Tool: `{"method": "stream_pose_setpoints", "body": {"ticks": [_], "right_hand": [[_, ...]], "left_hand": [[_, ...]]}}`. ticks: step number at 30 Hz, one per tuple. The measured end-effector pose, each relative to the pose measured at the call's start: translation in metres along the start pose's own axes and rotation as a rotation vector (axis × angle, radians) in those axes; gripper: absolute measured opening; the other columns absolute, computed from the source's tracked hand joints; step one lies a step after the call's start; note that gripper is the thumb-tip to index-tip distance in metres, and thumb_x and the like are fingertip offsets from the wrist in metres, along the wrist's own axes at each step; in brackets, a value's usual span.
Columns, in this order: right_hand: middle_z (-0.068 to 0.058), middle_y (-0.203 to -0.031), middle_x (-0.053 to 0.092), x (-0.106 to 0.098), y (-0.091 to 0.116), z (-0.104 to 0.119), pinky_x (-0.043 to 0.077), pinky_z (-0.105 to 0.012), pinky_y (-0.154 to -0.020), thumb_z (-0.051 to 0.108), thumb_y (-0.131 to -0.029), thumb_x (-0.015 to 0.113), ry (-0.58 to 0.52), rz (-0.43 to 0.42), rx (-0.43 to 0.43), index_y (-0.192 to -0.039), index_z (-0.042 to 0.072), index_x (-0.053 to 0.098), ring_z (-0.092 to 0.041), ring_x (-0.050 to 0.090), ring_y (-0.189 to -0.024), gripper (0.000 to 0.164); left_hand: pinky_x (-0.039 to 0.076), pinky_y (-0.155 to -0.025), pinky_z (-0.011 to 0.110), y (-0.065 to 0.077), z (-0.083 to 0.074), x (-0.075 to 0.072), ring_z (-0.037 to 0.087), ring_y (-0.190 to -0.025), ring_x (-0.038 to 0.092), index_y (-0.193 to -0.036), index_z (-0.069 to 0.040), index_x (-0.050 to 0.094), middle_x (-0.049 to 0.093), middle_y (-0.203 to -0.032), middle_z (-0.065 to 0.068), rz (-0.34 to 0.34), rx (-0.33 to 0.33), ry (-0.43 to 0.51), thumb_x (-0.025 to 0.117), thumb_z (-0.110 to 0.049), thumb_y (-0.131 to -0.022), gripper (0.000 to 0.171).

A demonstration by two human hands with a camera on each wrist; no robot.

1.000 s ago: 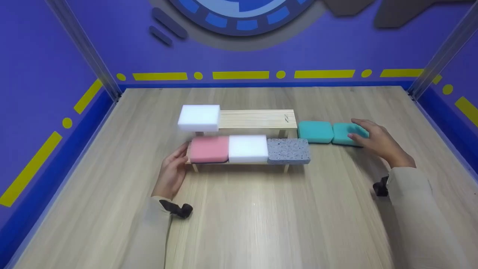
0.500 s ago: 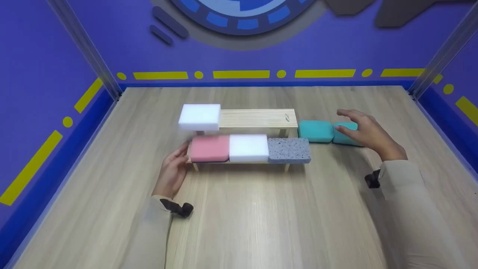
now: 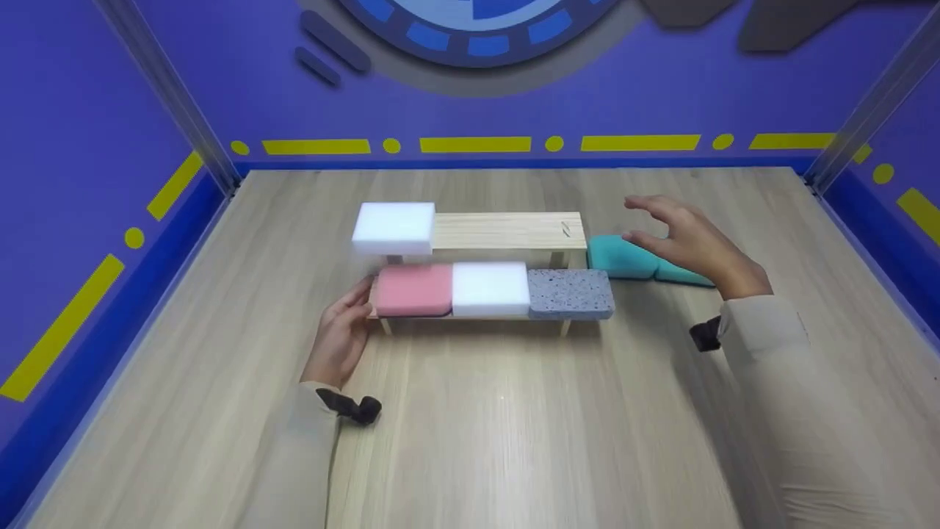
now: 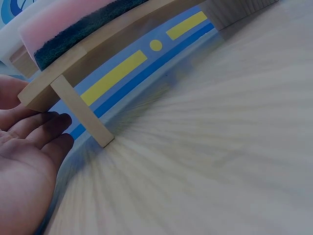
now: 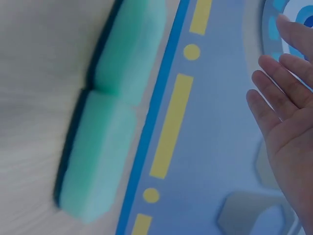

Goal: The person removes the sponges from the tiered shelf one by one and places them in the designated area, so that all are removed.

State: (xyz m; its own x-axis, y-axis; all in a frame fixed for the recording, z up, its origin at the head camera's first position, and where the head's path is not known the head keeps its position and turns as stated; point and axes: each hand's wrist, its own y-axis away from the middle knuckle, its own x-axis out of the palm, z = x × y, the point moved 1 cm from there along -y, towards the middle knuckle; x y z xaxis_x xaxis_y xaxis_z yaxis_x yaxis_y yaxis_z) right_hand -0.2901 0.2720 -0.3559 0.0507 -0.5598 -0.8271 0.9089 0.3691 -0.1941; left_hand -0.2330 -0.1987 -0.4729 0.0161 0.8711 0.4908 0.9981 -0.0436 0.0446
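Observation:
My left hand (image 3: 338, 334) holds the left end of the lower shelf of a small two-tier wooden rack (image 3: 507, 231). In the left wrist view its fingers (image 4: 49, 129) curl at the shelf end beside a leg. On the lower shelf a pink sponge (image 3: 415, 290) with a dark scouring layer, a white sponge (image 3: 490, 289) and a speckled grey sponge (image 3: 570, 294) sit side by side. Another white sponge (image 3: 394, 228) lies at the upper shelf's left end. With nothing in it, my right hand (image 3: 694, 242) hovers, fingers spread, over two teal sponges (image 3: 620, 257).
The teal sponges lie end to end on the wooden table (image 3: 470, 426), right of the rack, dark sides down. A blue wall (image 3: 470, 110) with yellow dashes stands behind the table, with side walls left and right.
My right hand has moved left and up from the far teal sponge, uncurling its fingers. The left hand and the rack have stayed in place.

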Motion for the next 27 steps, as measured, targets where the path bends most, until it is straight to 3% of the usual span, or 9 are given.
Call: {"method": "stream_pose_setpoints", "body": {"ticks": [18, 27], "right_hand": [[-0.009, -0.153, 0.037, 0.007, -0.033, 0.066, 0.031, -0.056, -0.114, 0.048, -0.089, 0.062, 0.016, 0.176, 0.015, -0.147, 0.018, 0.04, -0.034, 0.032, -0.142, 0.07], [-0.011, -0.152, 0.039, 0.017, -0.048, 0.095, 0.033, -0.054, -0.113, 0.034, -0.091, 0.065, -0.012, 0.202, -0.069, -0.147, 0.013, 0.04, -0.036, 0.038, -0.137, 0.065]], "left_hand": [[0.013, -0.122, 0.034, -0.001, 0.0, 0.0, 0.022, -0.149, 0.013, -0.148, 0.008, 0.02, 0.015, -0.16, 0.017, -0.004, -0.013, -0.013, 0.037, 0.011, -0.092, 0.059], [0.013, -0.122, 0.035, -0.001, 0.0, 0.0, 0.024, -0.148, 0.014, -0.148, 0.01, 0.019, 0.015, -0.16, 0.019, 0.001, -0.004, -0.008, 0.036, 0.011, -0.092, 0.058]]}}
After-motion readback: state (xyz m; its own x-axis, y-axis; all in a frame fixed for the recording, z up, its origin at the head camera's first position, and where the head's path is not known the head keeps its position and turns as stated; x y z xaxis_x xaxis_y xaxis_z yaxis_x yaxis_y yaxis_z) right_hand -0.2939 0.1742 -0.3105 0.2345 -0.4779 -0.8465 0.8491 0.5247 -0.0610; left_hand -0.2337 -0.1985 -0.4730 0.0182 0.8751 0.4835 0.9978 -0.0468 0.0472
